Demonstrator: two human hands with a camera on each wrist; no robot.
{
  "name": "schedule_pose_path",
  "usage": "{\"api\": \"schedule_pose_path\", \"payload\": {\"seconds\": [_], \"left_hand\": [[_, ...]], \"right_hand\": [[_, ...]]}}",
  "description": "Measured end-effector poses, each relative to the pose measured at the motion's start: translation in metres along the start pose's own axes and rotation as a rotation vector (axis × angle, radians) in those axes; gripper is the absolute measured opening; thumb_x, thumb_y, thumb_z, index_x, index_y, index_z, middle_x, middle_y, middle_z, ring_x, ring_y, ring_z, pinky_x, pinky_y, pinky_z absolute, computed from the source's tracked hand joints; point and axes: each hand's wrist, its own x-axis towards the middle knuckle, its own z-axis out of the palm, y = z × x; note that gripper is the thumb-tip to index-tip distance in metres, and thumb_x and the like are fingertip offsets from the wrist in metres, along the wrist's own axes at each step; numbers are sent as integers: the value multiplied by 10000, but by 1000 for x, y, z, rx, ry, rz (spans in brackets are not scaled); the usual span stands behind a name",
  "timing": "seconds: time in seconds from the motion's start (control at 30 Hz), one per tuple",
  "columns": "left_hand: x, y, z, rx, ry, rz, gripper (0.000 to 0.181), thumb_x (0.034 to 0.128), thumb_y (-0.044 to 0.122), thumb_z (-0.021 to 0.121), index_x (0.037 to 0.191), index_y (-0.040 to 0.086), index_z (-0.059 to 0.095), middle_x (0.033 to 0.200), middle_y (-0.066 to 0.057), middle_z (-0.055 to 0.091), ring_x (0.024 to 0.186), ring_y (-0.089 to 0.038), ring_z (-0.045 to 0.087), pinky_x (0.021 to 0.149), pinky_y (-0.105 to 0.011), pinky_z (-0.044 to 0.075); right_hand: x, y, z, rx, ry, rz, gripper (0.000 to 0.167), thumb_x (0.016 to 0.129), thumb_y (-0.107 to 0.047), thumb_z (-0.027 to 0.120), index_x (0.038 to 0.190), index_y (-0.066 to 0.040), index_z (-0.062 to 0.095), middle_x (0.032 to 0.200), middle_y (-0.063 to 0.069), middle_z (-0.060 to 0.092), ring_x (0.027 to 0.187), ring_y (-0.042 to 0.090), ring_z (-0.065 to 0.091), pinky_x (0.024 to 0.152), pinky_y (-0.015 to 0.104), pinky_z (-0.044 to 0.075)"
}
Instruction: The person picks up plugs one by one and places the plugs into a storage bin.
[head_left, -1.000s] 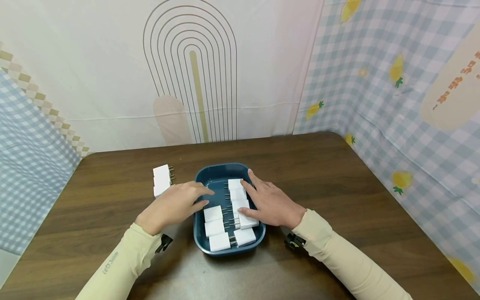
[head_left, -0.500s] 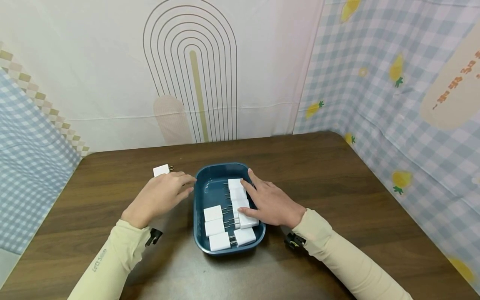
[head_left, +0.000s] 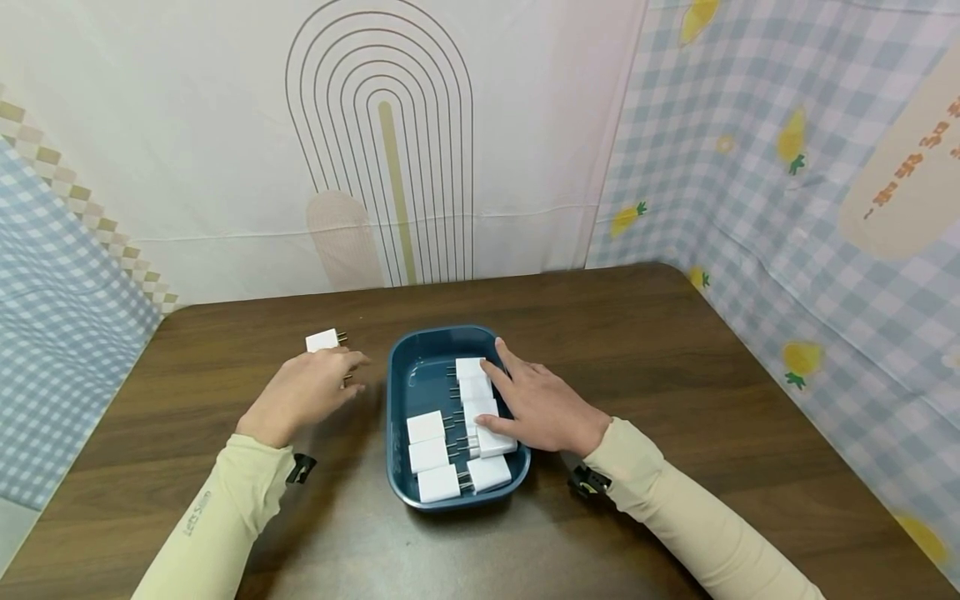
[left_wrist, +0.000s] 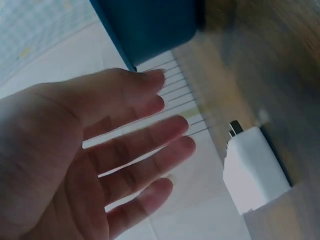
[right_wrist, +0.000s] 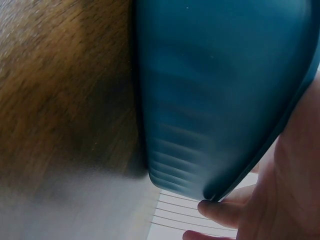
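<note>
My left hand [head_left: 307, 387] hovers over white plug adapters on the table left of the tray, with nothing in its fingers. One adapter [head_left: 322, 340] shows beyond the knuckles; the hand hides most of what lies below. In the left wrist view, the fingers [left_wrist: 150, 142] are relaxed and apart from a white adapter [left_wrist: 255, 170] with metal pins. A dark blue tray [head_left: 405, 358] holds several white adapters [head_left: 427, 456] in two columns. Across its right rim lies my right hand [head_left: 543, 408], fingers spread over the right column; whether they press an adapter, I cannot tell.
The tray stands mid-table on a dark wooden tabletop [head_left: 637, 333]. Behind it hangs a pale curtain [head_left: 525, 150] with line arches. A blue checked cloth [head_left: 750, 217] hangs on the right, another on the left.
My left hand has moved left from over the tray to the adapters on the table, covering most of them. The right hand and the tray have stayed put.
</note>
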Motion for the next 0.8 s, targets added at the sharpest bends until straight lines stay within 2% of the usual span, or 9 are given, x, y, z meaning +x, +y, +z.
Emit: {"api": "schedule_pose_path", "payload": {"seconds": [0.23,0.37,0.57,0.8], "left_hand": [[1,-7,3,51,-34,-67,425,823,159,796,1219,44,695,1096,-151,741,928,-367,721,800,-542,582],[1,-9,4,72,-56,-97,415,808,160,810,1192,52,698,1043,-155,719,868,-363,712,757,-544,583],[1,-11,6,82,-76,-106,420,803,186,826,1179,52,692,993,-140,717,826,-314,701,727,-532,583],[0,-11,5,75,-102,-126,458,813,202,823,1222,52,684,1012,-138,712,851,-297,700,736,-531,582]], "right_hand": [[0,0,0,3,-8,9,870,967,-645,501,1622,-136,239,1714,152,23,1546,327,279,1233,533,302],[0,-1,0,5,-14,10,871,966,-649,500,1622,-139,241,1714,149,23,1547,327,275,1234,534,299],[0,0,0,9,-11,7,870,967,-647,501,1622,-138,238,1714,151,24,1547,328,274,1232,537,300],[0,0,-1,7,-9,7,869,967,-647,501,1622,-140,239,1714,150,27,1547,326,274,1231,538,302]]}}
